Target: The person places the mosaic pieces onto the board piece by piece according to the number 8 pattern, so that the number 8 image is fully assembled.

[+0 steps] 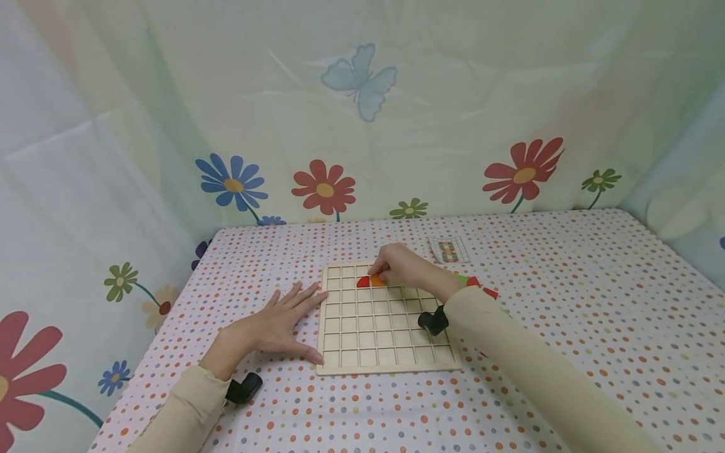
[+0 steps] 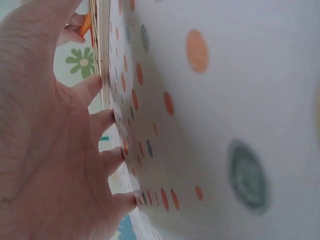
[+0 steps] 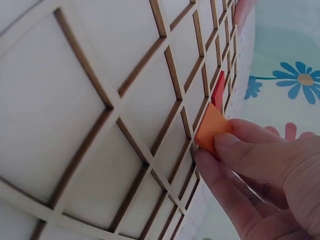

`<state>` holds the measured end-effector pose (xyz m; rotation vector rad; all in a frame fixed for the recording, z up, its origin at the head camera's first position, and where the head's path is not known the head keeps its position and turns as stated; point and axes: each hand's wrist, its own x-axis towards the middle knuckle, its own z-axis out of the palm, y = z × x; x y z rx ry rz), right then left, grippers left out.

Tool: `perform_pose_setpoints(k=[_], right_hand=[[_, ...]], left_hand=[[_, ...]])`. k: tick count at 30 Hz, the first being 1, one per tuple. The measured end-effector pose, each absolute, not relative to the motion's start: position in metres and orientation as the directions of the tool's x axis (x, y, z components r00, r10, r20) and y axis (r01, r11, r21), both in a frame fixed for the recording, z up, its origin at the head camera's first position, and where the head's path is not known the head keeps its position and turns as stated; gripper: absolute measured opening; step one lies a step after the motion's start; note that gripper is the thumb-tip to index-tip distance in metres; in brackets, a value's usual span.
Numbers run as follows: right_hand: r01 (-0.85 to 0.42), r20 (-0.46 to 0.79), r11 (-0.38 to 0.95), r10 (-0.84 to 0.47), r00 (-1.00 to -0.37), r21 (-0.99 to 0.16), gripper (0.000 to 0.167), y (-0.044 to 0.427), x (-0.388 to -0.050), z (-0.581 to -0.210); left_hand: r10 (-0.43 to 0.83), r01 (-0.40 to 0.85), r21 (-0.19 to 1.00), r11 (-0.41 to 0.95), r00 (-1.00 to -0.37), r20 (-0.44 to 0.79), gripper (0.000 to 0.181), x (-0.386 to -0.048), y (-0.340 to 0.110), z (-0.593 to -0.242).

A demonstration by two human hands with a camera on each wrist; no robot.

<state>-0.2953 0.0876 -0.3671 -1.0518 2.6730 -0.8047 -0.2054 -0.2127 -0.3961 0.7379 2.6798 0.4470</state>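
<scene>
A pale wooden grid board (image 1: 367, 340) lies flat on the table, divided into square cells. My right hand (image 1: 399, 264) reaches over its upper part and pinches an orange tile (image 3: 212, 129) between thumb and fingers. In the right wrist view that tile is tilted at a cell, right beside a red tile (image 3: 218, 92) with a rounded side in the head view. My left hand (image 1: 283, 319) is spread on the cloth at the board's left side, its thumb and a fingertip at the edge. The left wrist view shows the left fingers (image 2: 92, 87) extended.
Partly behind the right forearm, green and red pieces (image 1: 473, 281) lie to the right of the board. A small printed card (image 1: 449, 250) with a coloured grid pattern rests beyond them. The table has a dotted cloth (image 1: 566, 302), with a flowered curtain (image 1: 442, 157) behind it.
</scene>
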Motion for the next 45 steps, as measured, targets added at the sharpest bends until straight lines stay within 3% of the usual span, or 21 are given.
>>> perform_pose_setpoints(k=[19, 25, 36, 45], right_hand=[[-0.614, 0.081, 0.638, -0.66, -0.747, -0.464, 0.021, 0.082, -0.289, -0.369], [-0.655, 0.109, 0.601, -0.693, -0.712, -0.458, 0.013, 0.091, -0.281, -0.37], [-0.649, 0.027, 0.631, -0.708, -0.706, -0.424, 0.011, 0.152, -0.211, -0.36], [-0.561, -0.084, 0.66, -0.681, -0.727, -0.5, 0.021, 0.199, -0.162, -0.365]], left_hand=[[0.529, 0.428, 0.367, 0.826, -0.814, -0.241, 0.118, -0.206, -0.212, -0.398], [0.527, 0.425, 0.372, 0.826, -0.816, -0.238, 0.118, -0.205, -0.212, -0.398], [0.522, 0.42, 0.361, 0.833, -0.812, -0.26, 0.119, -0.207, -0.211, -0.398], [0.522, 0.418, 0.369, 0.83, -0.816, -0.248, 0.119, -0.206, -0.211, -0.396]])
